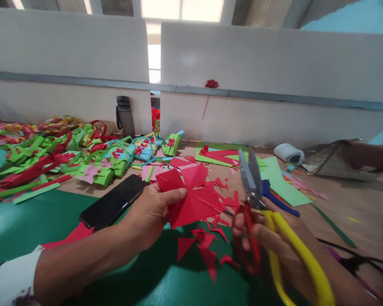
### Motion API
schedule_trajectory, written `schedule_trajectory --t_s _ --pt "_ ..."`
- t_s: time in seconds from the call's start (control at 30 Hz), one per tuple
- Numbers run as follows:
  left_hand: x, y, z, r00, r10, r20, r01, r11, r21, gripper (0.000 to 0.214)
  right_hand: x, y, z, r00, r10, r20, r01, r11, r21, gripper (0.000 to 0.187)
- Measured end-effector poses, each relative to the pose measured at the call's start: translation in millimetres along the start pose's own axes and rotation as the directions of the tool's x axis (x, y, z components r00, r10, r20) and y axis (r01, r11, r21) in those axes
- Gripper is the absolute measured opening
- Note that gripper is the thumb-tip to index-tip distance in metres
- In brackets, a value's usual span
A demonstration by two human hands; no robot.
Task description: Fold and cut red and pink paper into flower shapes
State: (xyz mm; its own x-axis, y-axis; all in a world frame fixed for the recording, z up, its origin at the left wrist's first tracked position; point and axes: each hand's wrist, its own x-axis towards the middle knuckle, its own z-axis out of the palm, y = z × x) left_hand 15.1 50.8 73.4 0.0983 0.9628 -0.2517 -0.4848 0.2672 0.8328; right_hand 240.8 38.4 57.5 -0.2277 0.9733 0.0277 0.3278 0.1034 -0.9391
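My left hand [153, 212] pinches a red paper piece [191, 199] between thumb and fingers. The paper has slits running toward its middle, which part it into petal-like sections. In my right hand [271, 242] is a pair of scissors [252, 182] with red and yellow handles. Their blades point up and stand slightly apart, to the right of the paper and not touching it. Red paper scraps [207, 250] lie below and beside the held piece. A blue handle [279, 199] shows just behind the scissors; the rest of that tool is hidden.
Green and blue paper bags with flowers [97, 172] are heaped at left, near a black phone [113, 202] and a grey bottle [125, 117]. Light green sheets [284, 182], a white roll [289, 153] and a pouch [338, 159] lie at right. White panels [274, 68] stand behind.
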Motion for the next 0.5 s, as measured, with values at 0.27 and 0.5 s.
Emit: schedule_trajectory --t_s 0.27,0.5 --pt "-6 -22 -0.6 0.996 0.009 0.084 -0.012 0.999 0.032 0.03 13 -21 38 0.999 0.048 -0.013 -0.039 0.915 0.401 0.036" --pt "-6 -30 -3.2 0.982 0.002 0.187 -0.018 0.996 0.086 0.02 12 -28 33 0.995 0.095 -0.031 -0.079 0.938 0.337 0.027"
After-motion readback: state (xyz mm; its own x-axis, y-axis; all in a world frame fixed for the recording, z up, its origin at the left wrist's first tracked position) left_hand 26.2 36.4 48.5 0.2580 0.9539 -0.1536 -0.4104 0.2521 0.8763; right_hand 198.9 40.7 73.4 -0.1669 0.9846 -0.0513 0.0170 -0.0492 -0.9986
